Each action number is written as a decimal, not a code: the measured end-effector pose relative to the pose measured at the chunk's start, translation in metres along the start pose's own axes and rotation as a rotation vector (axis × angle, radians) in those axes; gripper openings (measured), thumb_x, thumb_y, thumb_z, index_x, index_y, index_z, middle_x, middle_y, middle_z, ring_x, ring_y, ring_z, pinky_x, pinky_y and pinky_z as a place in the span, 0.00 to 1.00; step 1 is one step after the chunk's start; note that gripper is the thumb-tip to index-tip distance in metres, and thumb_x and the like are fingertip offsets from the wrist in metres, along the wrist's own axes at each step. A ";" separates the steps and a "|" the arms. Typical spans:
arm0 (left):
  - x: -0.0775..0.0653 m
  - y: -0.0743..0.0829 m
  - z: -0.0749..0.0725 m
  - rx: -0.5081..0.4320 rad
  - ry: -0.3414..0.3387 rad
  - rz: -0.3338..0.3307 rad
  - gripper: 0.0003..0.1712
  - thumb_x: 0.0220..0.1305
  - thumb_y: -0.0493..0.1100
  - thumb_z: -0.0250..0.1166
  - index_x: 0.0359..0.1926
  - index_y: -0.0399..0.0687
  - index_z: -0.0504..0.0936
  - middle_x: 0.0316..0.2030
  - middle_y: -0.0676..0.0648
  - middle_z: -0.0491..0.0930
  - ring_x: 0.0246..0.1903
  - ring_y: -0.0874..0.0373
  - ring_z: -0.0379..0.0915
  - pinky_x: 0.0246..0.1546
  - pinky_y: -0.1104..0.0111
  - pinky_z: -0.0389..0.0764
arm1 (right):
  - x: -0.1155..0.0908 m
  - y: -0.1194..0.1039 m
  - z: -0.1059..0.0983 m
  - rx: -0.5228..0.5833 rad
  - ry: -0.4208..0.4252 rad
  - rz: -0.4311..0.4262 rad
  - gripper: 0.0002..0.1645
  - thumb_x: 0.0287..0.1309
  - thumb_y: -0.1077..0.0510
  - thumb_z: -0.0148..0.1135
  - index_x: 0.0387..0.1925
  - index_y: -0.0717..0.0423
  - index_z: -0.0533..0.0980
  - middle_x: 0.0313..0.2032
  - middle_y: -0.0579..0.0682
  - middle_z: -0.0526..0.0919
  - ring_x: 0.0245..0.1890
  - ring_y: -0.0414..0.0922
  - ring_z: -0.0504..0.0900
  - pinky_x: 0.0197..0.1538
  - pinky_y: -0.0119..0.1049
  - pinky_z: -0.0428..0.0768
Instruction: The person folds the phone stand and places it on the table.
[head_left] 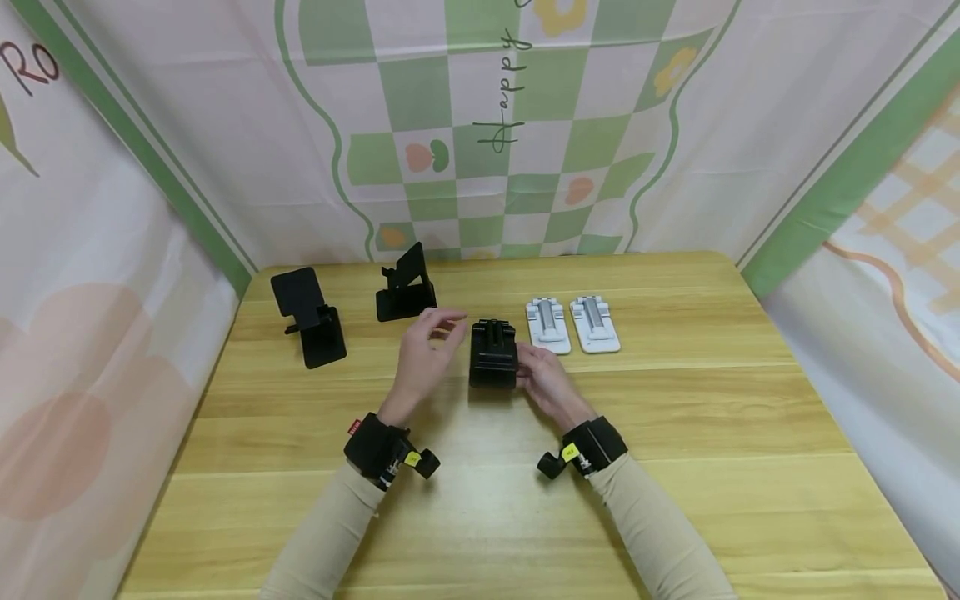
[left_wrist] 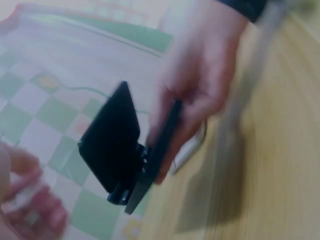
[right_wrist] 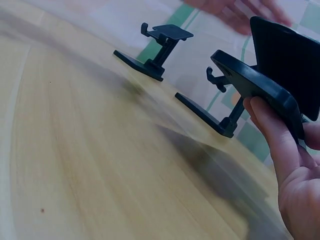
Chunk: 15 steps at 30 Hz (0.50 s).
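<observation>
I observe the right hand (head_left: 550, 383) pinching a partly unfolded phone stand (head_left: 493, 357) above the table (head_left: 480, 525), the left hand (head_left: 426, 350) just beside it, fingers loosely bent. The tabletop is pale, streaked wood, bearing two open black stands (head_left: 306, 312) (head_left: 407, 287) at far left and two folded white stands (head_left: 549, 325) (head_left: 596, 323) right of centre. Green-checked, lettered cloth (head_left: 480, 92) hangs behind.
</observation>
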<state>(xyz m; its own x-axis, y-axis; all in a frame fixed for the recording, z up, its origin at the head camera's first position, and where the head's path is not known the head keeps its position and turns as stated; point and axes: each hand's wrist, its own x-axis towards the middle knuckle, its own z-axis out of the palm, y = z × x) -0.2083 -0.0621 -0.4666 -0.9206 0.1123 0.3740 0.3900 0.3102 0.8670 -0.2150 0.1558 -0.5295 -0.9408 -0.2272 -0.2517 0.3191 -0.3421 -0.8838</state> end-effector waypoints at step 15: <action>-0.005 -0.020 0.010 -0.487 -0.213 -0.757 0.32 0.74 0.54 0.63 0.69 0.37 0.72 0.57 0.40 0.80 0.52 0.50 0.79 0.61 0.55 0.79 | 0.001 0.003 0.000 0.000 -0.045 0.005 0.25 0.80 0.62 0.46 0.69 0.76 0.63 0.35 0.45 0.88 0.30 0.38 0.85 0.34 0.29 0.84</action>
<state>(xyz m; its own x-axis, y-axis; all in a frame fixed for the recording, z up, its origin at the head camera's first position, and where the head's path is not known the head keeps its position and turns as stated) -0.2116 -0.0592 -0.4891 -0.8983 0.2278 -0.3756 -0.3968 -0.0540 0.9163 -0.2149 0.1548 -0.5321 -0.9330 -0.2696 -0.2386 0.3241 -0.3405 -0.8826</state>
